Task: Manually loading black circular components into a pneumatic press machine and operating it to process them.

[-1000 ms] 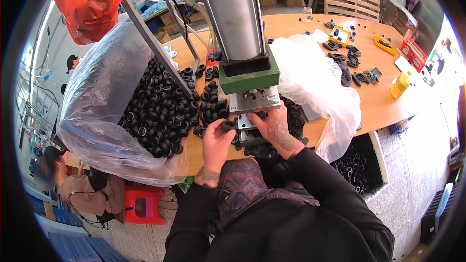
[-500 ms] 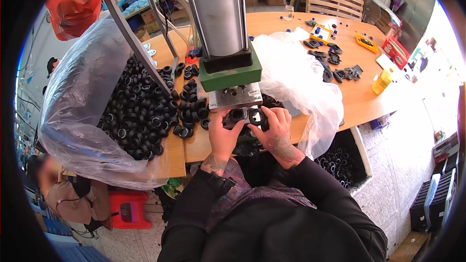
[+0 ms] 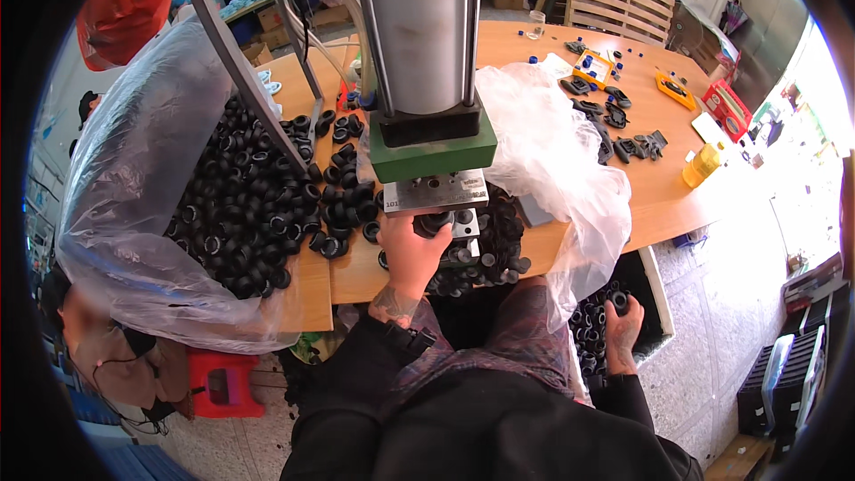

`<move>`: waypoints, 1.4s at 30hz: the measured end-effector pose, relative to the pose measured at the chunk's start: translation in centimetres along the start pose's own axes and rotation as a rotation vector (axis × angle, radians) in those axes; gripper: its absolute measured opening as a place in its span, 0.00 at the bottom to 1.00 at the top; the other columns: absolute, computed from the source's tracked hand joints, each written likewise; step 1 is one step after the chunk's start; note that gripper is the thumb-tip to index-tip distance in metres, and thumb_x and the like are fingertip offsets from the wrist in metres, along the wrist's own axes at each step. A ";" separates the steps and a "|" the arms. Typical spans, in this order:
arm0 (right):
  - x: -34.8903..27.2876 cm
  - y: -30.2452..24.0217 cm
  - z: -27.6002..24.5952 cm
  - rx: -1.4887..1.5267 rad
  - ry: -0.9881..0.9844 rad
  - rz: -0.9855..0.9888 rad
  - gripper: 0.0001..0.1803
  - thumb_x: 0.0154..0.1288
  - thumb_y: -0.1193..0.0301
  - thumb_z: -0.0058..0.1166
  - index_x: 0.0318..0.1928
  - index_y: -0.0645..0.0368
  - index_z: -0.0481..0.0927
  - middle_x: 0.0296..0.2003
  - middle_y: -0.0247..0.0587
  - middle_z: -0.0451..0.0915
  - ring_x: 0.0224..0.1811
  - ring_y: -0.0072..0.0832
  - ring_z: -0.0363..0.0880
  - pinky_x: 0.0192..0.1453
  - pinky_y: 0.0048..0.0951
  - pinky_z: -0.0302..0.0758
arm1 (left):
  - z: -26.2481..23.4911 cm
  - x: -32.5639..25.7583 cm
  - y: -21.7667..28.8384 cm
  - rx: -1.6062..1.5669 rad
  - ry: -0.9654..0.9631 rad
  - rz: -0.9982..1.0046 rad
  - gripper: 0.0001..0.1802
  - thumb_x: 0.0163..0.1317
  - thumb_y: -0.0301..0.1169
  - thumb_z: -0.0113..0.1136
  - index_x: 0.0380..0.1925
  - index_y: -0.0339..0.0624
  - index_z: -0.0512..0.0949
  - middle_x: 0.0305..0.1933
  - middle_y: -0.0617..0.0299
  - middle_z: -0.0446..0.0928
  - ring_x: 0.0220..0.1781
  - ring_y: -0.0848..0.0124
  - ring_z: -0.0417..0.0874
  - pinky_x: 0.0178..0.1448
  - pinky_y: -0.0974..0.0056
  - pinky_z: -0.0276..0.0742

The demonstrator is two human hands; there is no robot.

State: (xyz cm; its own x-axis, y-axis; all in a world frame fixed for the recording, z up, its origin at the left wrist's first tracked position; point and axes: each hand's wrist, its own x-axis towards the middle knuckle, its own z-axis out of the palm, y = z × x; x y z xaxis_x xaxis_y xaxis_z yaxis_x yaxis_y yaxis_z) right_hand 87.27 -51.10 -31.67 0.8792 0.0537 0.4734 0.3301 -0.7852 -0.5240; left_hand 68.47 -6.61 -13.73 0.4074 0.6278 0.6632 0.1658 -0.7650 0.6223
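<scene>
- Left hand (image 3: 411,249): grip closed around a small black rubber ring (image 3: 434,224), held up just under the grey metal block (image 3: 436,193) of the press (image 3: 427,80). Judged: held there because that is where the press comes down.
- Right hand (image 3: 623,325): down by the person's right side, below the table edge, fingers curled over another black ring (image 3: 619,300) at the top of a bin (image 3: 655,289) full of the same rings. Grip looks closed on it, though the part is small in view.
- Small metal fixture (image 3: 465,230) sits just beside the left hand's ring, under the block; loose rings lie around its base.
- Press: tall silver cylinder on a green plate (image 3: 434,150), standing upright near the front edge of the wooden table (image 3: 579,178).
- Left of the press: large clear plastic bag (image 3: 142,178), mouth open toward the press, holding a heap of black rings (image 3: 240,214); some spill onto the table. Judged: the bag is open on that side to keep rings within the left hand's reach.
- Right of the press: crumpled clear plastic sheet (image 3: 552,142) draping over the table edge toward the bin.
- Far side of the table: scattered black parts (image 3: 614,129), a yellow bottle (image 3: 702,165).
</scene>
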 end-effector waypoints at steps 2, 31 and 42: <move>-1.5 0.7 -0.6 -0.155 0.053 0.142 0.28 0.61 0.69 0.75 0.60 0.65 0.81 0.44 0.48 0.79 0.47 0.41 0.80 0.50 0.38 0.78 | -0.8 -0.1 -0.6 0.045 -0.025 -0.051 0.19 0.47 0.29 0.80 0.41 0.46 0.85 0.46 0.59 0.85 0.53 0.52 0.84 0.58 0.49 0.79; 9.6 -23.2 10.6 0.045 -0.449 -0.593 0.37 0.70 0.51 0.65 0.67 0.68 0.76 0.63 0.63 0.79 0.67 0.57 0.78 0.71 0.49 0.77 | -15.5 -2.3 -16.7 1.059 -0.575 0.402 0.15 0.67 0.30 0.55 0.52 0.48 0.83 0.63 0.59 0.82 0.64 0.55 0.77 0.65 0.52 0.72; 10.3 -22.3 14.1 -0.021 -0.419 -0.714 0.37 0.72 0.45 0.61 0.64 0.66 0.79 0.59 0.60 0.83 0.63 0.53 0.83 0.69 0.46 0.77 | -13.8 -3.1 -13.6 0.545 -0.313 0.059 0.28 0.52 0.31 0.78 0.55 0.42 0.83 0.50 0.52 0.78 0.59 0.50 0.80 0.62 0.48 0.76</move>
State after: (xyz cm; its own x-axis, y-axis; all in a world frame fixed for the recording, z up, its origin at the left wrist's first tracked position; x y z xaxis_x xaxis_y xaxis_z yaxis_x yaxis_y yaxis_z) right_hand 93.82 -24.39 -25.09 0.5167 0.7664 0.3816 0.8549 -0.4860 -0.1813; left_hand 52.52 3.82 -18.54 0.6598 0.5735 0.4855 0.5353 -0.8122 0.2319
